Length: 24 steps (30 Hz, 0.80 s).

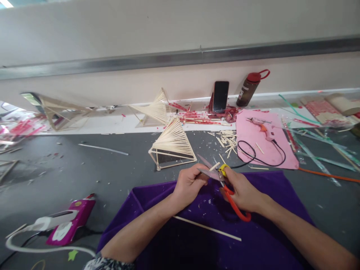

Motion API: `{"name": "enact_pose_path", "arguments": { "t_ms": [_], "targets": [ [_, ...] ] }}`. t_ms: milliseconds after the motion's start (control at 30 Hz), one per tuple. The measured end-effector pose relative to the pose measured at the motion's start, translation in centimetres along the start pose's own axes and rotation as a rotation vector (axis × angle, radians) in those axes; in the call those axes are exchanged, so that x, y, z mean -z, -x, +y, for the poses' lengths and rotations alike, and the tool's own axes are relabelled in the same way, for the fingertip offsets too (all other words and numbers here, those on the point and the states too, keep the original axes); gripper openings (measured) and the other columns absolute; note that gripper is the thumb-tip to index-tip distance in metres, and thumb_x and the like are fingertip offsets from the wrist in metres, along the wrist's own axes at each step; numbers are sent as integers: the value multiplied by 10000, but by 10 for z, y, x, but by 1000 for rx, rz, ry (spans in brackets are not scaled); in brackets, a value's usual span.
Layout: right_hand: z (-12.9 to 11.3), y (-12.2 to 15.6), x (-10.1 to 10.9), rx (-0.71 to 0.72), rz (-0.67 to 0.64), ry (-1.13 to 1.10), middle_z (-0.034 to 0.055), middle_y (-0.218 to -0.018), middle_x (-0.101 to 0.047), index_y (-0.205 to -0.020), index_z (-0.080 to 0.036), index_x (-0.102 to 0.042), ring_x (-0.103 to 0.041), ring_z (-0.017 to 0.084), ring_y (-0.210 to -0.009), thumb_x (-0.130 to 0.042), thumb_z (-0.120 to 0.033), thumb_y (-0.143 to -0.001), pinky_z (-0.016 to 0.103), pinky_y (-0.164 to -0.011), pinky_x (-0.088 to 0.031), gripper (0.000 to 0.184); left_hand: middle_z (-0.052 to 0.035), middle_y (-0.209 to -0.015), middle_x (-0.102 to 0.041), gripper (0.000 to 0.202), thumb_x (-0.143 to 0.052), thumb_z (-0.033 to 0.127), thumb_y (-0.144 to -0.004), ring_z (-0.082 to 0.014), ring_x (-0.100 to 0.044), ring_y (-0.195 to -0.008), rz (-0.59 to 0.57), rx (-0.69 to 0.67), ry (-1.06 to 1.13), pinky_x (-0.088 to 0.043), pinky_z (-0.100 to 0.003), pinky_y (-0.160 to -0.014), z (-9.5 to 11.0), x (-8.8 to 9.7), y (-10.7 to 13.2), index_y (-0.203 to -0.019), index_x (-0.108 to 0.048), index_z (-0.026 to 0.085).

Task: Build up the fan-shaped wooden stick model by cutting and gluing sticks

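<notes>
My right hand [244, 192] grips scissors [235, 208] with orange handles and a yellow part near the pivot; their blades are spread apart. My left hand [186, 186] is closed, thumb against fingers, on a thin wooden stick [215, 166] whose pale end shows at the blades. Most of that stick is hidden by my fingers. Below, a longer wooden stick [208, 228] lies across the purple cloth [157, 195]. Just beyond my hands stands a twisted frame of many thin sticks [171, 140], with a similar stick frame [157, 108] behind it.
Cut stick pieces [228, 141] lie scattered near a pink sheet [284, 153] bearing a glue gun [263, 127] and its black cord. A phone [221, 96] and bottle [249, 90] stand against the wall. At left are a magenta power strip [81, 213] and a glue stick [104, 149].
</notes>
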State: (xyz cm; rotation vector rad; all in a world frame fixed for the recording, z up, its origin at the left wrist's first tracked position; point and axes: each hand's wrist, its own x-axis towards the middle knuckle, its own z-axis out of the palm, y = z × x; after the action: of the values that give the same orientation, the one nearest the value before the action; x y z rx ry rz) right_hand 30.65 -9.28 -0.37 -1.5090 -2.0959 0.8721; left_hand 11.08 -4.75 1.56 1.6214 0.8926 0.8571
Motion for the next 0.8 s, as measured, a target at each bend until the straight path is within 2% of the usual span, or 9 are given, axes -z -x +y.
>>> {"name": "enact_pose_path", "arguments": {
  "t_ms": [200, 400, 500, 633, 800],
  "targets": [
    [2, 0, -2, 6, 15, -43, -29, -732, -452, -814, -225, -308, -379, 122, -597, -535, -165, -703, 240, -527, -294, 260, 17, -577, -550, 110, -531, 147, -781, -93, -513, -540, 6, 21, 63, -398, -193, -545, -1, -2, 2, -726, -626, 149],
    [4, -2, 1, -23, 35, 19, -54, -645, -402, -776, -230, -281, -332, 111, -538, -550, -179, -686, 236, -491, -242, 288, 14, -568, -556, 63, -564, 187, -765, -86, -496, -517, 31, 84, 157, -371, -183, -505, 1, -4, 0, -731, -597, 146],
    [5, -1, 2, -19, 42, 42, -52, -644, -405, -767, -232, -281, -328, 112, -536, -557, -191, -691, 236, -487, -235, 290, 11, -563, -558, 118, -578, 259, -784, -73, -448, -472, 4, 129, 214, -331, -179, -466, 0, -4, 0, -754, -588, 145],
    [3, -2, 5, -17, 49, 96, -35, -679, -425, -768, -231, -295, -347, 125, -551, -571, -260, -717, 247, -497, -252, 282, 4, -562, -554, 206, -586, 347, -800, -71, -423, -469, -51, 124, 226, -307, -184, -458, 0, 0, 0, -758, -596, 145],
    [-1, -3, 11, 13, 55, 201, -7, -755, -452, -786, -225, -334, -392, 159, -639, -656, -322, -639, 280, -573, -313, 367, 19, -535, -506, 289, -550, 418, -825, -71, -401, -469, -109, 117, 203, -300, -189, -468, 1, 3, 0, -735, -588, 147]
  ]
}}
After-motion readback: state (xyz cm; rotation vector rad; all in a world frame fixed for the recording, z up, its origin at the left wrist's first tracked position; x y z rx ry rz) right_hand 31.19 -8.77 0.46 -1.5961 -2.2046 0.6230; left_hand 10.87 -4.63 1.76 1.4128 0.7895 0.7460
